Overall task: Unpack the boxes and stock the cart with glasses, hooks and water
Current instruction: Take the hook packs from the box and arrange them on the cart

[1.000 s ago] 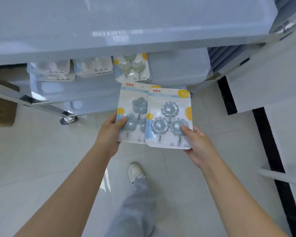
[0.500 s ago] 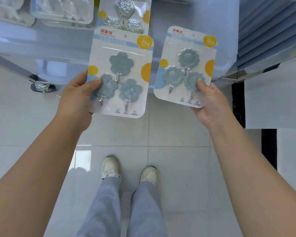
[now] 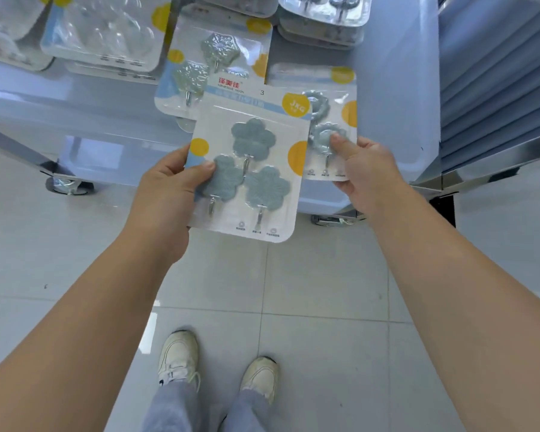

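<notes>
- Left hand [image 3: 166, 194] has its grip closed on a clover-shaped hook pack [image 3: 247, 169], near the cart shelf [image 3: 396, 120].
- Right hand [image 3: 362, 169] pinches a round-flower hook pack [image 3: 331, 132] over the shelf.
- Judged step: stocking hooks; next, lay both packs flat beside the stacked ones.

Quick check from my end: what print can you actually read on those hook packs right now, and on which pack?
"3": header of the flower hook pack in the left hand.
"JKG": yellow circle, same pack's top right corner.
Red brand characters and the small line under them, top left: too blurred to read.
Bottom icon captions: too small.
Pack in the right hand and packs on the cart shelf: nothing legible.
</notes>
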`<action>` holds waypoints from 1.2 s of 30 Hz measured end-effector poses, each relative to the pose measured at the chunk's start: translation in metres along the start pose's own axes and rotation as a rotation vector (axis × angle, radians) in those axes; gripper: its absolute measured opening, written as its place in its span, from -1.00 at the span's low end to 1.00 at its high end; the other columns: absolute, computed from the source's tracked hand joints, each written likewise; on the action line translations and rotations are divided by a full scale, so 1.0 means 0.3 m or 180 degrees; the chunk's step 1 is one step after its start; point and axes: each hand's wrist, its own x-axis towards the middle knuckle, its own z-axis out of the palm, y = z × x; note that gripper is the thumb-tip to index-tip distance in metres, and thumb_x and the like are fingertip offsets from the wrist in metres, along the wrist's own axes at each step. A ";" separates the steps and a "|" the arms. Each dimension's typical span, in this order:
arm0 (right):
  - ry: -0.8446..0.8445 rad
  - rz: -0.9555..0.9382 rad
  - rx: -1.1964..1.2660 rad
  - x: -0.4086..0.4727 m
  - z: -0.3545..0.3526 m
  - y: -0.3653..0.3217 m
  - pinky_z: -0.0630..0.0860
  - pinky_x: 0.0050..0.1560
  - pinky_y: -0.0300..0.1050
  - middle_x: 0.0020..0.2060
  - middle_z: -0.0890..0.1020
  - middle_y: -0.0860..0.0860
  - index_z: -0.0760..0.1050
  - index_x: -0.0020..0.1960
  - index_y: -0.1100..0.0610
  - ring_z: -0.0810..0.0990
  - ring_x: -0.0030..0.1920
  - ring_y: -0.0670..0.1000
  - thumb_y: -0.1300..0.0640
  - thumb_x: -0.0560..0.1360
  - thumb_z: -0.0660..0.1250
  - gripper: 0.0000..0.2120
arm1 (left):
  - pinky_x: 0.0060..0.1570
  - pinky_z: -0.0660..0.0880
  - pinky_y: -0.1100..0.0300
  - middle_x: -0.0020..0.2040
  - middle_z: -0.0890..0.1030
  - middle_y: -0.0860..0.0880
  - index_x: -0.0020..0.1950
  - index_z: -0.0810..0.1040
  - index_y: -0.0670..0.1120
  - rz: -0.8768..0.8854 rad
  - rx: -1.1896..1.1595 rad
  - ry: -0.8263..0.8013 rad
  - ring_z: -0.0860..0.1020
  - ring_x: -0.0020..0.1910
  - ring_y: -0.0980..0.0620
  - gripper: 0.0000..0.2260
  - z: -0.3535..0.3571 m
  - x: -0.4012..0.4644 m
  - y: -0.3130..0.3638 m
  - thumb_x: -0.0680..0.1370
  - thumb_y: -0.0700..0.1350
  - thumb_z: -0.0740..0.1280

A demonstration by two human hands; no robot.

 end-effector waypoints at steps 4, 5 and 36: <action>0.0752 -0.0372 -0.0785 0.063 0.024 -0.012 0.37 -0.25 -0.09 -0.28 0.39 0.06 0.27 -0.33 0.06 0.36 -0.25 0.00 0.09 0.45 0.41 -0.66 | -0.31 0.55 0.34 -0.14 0.66 0.12 0.14 0.58 -0.01 -0.0038 0.0053 0.0043 0.62 -0.21 0.17 -0.76 -0.011 -0.005 -0.029 0.55 -0.27 0.28; 0.0845 -0.0431 -0.0956 0.072 0.025 -0.013 0.36 -0.26 -0.11 -0.32 0.38 0.05 0.25 -0.34 0.07 0.35 -0.26 0.00 0.07 0.45 0.42 -0.64 | -0.27 0.56 0.32 -0.11 0.66 0.10 0.14 0.58 0.00 -0.0047 0.0079 0.0030 0.62 -0.17 0.14 -0.76 -0.012 -0.008 -0.035 0.55 -0.26 0.28; -0.0363 -0.0834 0.0660 0.016 0.053 -0.158 0.41 -0.60 -0.34 -0.45 0.47 0.09 0.40 -0.16 0.26 0.41 -0.63 -0.14 0.31 0.56 0.25 -0.88 | -0.12 0.42 0.15 -0.15 0.44 -0.09 -0.02 0.52 -0.18 0.1146 0.2376 -0.0908 0.41 -0.19 -0.01 -0.86 0.274 0.289 0.293 0.49 -0.15 0.39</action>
